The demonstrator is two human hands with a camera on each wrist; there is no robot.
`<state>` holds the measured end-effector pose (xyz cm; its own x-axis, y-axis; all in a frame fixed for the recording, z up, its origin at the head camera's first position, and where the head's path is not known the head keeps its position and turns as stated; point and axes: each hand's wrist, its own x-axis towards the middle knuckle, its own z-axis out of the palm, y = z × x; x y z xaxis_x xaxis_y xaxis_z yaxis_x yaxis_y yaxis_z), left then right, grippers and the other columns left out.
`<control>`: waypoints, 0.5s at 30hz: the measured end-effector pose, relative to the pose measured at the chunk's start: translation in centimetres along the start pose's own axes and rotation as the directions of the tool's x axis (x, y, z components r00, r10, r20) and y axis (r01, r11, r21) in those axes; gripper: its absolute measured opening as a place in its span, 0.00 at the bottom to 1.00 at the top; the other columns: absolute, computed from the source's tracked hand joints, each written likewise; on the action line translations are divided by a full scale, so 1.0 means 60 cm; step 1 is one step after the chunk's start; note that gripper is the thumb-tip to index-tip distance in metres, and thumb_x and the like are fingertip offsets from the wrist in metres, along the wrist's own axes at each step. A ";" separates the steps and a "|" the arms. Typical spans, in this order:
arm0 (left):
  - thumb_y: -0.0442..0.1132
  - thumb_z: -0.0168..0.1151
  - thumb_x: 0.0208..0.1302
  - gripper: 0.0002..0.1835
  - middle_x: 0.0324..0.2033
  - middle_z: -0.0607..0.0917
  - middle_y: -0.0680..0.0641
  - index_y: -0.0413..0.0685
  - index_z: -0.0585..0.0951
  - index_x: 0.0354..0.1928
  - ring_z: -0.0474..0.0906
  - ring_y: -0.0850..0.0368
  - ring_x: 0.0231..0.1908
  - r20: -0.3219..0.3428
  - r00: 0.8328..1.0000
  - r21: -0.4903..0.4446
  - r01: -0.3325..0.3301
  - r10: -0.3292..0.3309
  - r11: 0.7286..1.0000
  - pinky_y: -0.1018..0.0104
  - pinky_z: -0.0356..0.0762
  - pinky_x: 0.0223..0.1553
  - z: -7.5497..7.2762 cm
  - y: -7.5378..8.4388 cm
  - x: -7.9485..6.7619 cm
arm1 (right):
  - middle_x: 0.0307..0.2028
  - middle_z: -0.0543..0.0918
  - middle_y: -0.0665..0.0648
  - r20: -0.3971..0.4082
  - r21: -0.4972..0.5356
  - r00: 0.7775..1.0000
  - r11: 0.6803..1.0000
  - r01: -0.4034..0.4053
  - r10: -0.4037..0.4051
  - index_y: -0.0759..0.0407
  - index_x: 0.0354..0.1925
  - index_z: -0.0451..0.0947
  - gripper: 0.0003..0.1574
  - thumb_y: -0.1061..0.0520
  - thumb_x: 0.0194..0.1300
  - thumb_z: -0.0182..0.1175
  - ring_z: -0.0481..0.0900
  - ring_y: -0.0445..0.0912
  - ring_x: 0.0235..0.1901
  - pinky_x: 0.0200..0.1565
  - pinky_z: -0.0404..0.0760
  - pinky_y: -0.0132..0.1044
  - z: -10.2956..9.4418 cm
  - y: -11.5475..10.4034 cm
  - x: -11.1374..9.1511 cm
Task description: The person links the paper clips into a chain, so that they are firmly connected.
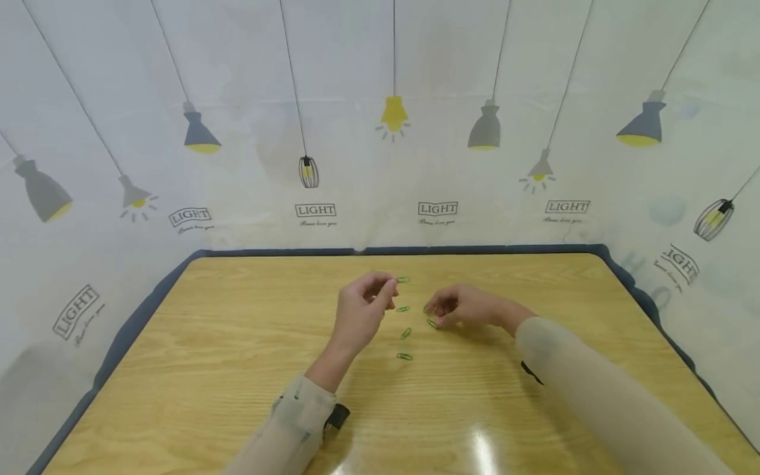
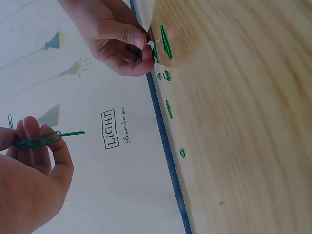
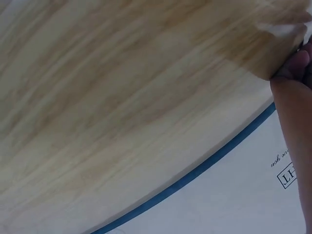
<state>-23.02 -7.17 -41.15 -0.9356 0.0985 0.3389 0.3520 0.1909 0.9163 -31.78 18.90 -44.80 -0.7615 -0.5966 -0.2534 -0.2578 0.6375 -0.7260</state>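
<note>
My left hand (image 1: pixel 361 310) pinches a short chain of linked green paper clips (image 2: pixel 44 140) between thumb and fingers, raised above the table. One clip of it sticks out past the fingertips. Low over the tabletop, my right hand (image 1: pixel 469 305) has its fingers bent, with a gap between thumb and forefinger. Two green paper clips lie at its fingertips, one by the thumb (image 1: pixel 431 323) and another by the forefinger (image 1: pixel 426 309). In the right wrist view, fingers at the right edge are dark and cut off.
Between the hands, three loose green clips lie in a rough column: a far clip (image 1: pixel 403 309), a middle clip (image 1: pixel 406 333) and a near clip (image 1: pixel 404 356). The wooden table (image 1: pixel 237 343) has a blue edge (image 1: pixel 285 252) against a wall covering (image 1: pixel 350 178) printed with lamps.
</note>
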 end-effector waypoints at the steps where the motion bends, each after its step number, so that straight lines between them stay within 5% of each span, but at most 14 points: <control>1: 0.42 0.62 0.80 0.12 0.38 0.89 0.39 0.40 0.87 0.50 0.82 0.60 0.30 0.004 1.000 0.006 -0.002 0.002 1.000 0.71 0.82 0.30 -0.001 0.000 -0.001 | 0.44 0.85 0.54 -0.004 -0.002 1.000 1.000 -0.008 0.008 0.53 0.55 0.87 0.15 0.56 0.72 0.70 0.76 0.47 0.44 0.49 0.78 0.40 0.001 0.000 0.001; 3: 0.41 0.62 0.80 0.11 0.38 0.89 0.38 0.41 0.88 0.49 0.83 0.59 0.30 0.018 1.000 0.012 -0.001 0.001 1.000 0.62 0.88 0.35 -0.001 0.002 -0.001 | 0.45 0.85 0.53 -0.013 -0.011 1.000 1.000 -0.020 0.020 0.52 0.53 0.87 0.12 0.54 0.72 0.71 0.77 0.47 0.44 0.51 0.78 0.40 0.004 -0.002 0.004; 8: 0.39 0.63 0.79 0.09 0.38 0.90 0.37 0.42 0.88 0.46 0.84 0.59 0.30 0.074 0.997 0.044 -0.004 0.000 0.999 0.60 0.89 0.36 0.006 -0.003 -0.002 | 0.43 0.87 0.51 -0.038 -0.047 0.998 0.998 -0.043 0.041 0.52 0.45 0.88 0.08 0.52 0.71 0.72 0.78 0.45 0.43 0.51 0.79 0.39 0.008 -0.011 0.011; 15: 0.41 0.63 0.79 0.09 0.38 0.91 0.43 0.45 0.88 0.46 0.84 0.60 0.31 0.117 0.993 0.076 0.010 -0.019 0.997 0.71 0.81 0.30 0.016 -0.011 -0.006 | 0.36 0.85 0.50 -0.021 -0.119 0.996 0.989 -0.084 0.082 0.53 0.39 0.87 0.06 0.53 0.70 0.73 0.76 0.44 0.36 0.43 0.77 0.36 0.008 -0.028 0.016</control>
<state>-22.91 -6.38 -42.08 -0.9326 0.2086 0.2945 0.3438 0.2651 0.9008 -31.82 17.00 -44.11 -0.7925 -0.5318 -0.2985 -0.2622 0.7390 -0.6206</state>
